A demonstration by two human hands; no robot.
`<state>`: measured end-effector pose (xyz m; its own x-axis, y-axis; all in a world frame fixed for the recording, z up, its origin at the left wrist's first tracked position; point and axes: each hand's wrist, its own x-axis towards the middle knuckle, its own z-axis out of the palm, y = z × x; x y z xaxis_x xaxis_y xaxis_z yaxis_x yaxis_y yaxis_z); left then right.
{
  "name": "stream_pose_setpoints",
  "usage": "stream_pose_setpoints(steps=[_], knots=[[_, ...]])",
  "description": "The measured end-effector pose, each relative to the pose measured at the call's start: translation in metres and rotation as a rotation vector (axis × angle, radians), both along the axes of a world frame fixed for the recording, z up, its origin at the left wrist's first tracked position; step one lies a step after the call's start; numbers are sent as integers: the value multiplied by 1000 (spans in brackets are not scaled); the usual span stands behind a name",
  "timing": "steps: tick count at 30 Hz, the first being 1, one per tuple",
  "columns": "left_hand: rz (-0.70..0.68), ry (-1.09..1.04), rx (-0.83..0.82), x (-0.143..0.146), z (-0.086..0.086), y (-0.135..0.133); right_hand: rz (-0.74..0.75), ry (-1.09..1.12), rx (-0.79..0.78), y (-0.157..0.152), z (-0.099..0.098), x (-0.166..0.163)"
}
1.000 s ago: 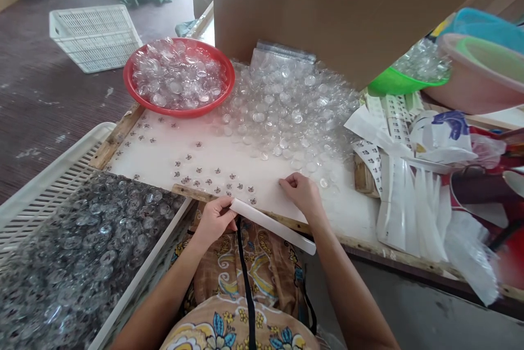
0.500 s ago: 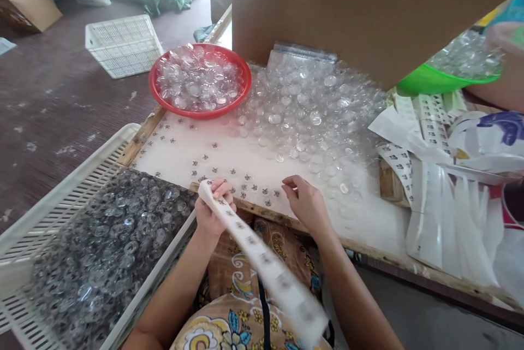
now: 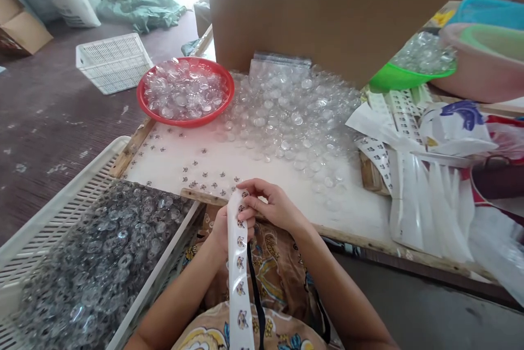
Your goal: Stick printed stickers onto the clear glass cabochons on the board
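A long white paper strip (image 3: 238, 262) printed with small stickers hangs down over my lap. My left hand (image 3: 223, 228) grips it from behind near its top end. My right hand (image 3: 273, 207) is closed in a pinch on the strip's top, right beside the left hand, at the near edge of the white board (image 3: 254, 175). Several small stickers (image 3: 204, 178) lie stuck on the board just beyond my hands. A heap of clear glass domes (image 3: 295, 110) covers the far part of the board.
A red bowl (image 3: 144, 90) of clear domes sits at the board's far left. A white slatted crate (image 3: 65, 197) full of finished domes stands at my left. Spent white strips (image 3: 413, 186) pile at the right, a cardboard box (image 3: 327, 6) behind, a green bowl (image 3: 393, 77) far right.
The left hand swung the strip from lying across my lap to hanging straight down. The right hand left the board and came to pinch the strip's top.
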<state>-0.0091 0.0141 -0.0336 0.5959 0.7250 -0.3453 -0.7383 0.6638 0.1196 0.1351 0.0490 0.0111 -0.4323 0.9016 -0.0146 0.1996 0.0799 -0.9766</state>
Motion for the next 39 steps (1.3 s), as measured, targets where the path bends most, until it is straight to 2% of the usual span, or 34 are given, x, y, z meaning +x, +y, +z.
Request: stream_pose_setpoints(steps=[3,5,8,10,12,15,17,20,23,25,29,32,34,36,37,39], knots=[[-80,167,70,4,3,-2,-54,50,-41,4,-7,8],[-57,395,185,10,5,-5,-138,145,-87,6,-14,15],[207,781,407,17,6,-6,-334,266,-124,8,-24,22],[359,942,519,17,5,-5,-399,269,-128,7,-29,23],[367,1057,568,13,2,-2,-394,210,-110,4,-33,24],[287,1208,547,2,-2,5,-340,50,-63,1,-36,35],[296,1230,519,-5,-5,7,-382,-107,-3,3,-37,50],[305,1151,493,-10,-12,7,-480,-429,89,9,-41,71],[313,1064,482,-11,-19,4,-381,-613,47,11,-48,66],[339,1021,470,-10,-21,2,-304,-588,24,8,-54,44],[408,980,454,-10,-15,1,-116,-364,109,8,-59,-9],[451,986,447,-16,-9,1,-42,-259,161,16,-57,-17],[480,1026,427,-22,-5,-3,-122,-298,209,19,-55,-1],[508,1079,379,-25,-3,-10,-280,-402,328,16,-55,28],[529,1094,348,-25,-3,-13,-374,-474,407,14,-57,45],[484,1081,309,-22,-7,-18,-496,-601,548,16,-70,77]])
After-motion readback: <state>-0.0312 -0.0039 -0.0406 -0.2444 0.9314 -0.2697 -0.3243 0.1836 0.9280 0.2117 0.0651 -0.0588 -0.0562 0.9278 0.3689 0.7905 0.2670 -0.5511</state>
